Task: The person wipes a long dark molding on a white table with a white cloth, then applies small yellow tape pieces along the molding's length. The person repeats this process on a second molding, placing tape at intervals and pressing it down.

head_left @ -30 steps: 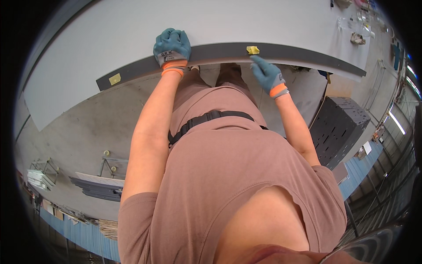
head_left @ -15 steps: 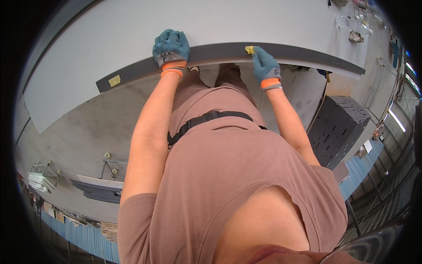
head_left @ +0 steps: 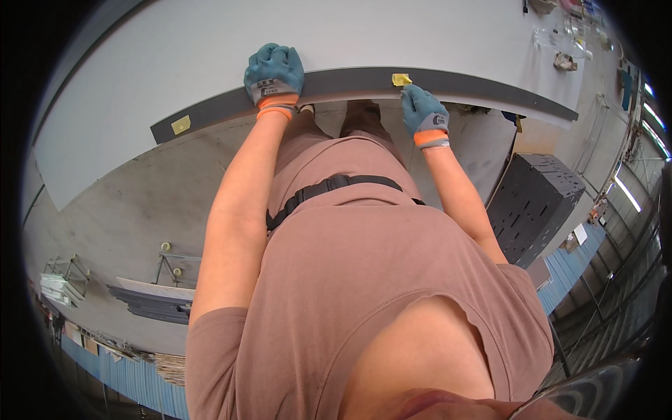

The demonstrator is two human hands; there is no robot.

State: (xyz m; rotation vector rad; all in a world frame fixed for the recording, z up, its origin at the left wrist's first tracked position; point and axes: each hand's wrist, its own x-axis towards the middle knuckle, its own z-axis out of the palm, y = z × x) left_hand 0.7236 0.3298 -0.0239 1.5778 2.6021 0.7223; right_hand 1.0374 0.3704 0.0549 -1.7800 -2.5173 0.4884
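Note:
A long dark grey strip (head_left: 343,81) runs along the near edge of a large white panel (head_left: 392,31). My left hand (head_left: 274,71), in a blue-green coated work glove with an orange cuff, is closed over the strip left of the middle, its fingers curled. A piece of yellow tape (head_left: 401,80) sits on the strip to the right, with one corner lifted. Just below it is my right hand (head_left: 424,110), gloved alike, fingers drawn together and tips close to the tape. Whether they pinch its corner is hidden. Another yellow tape piece (head_left: 181,125) lies flat near the strip's left end.
A stack of black slotted panels (head_left: 535,203) stands at the right. Crumpled clear plastic (head_left: 560,40) lies at the panel's far right. On the floor to the left are a wheeled rack (head_left: 168,262) and dark stacked boards (head_left: 150,301).
My right hand has drawn back slightly toward me from the tape, whose lifted corner shows more. My left hand stays nearly where it was on the strip.

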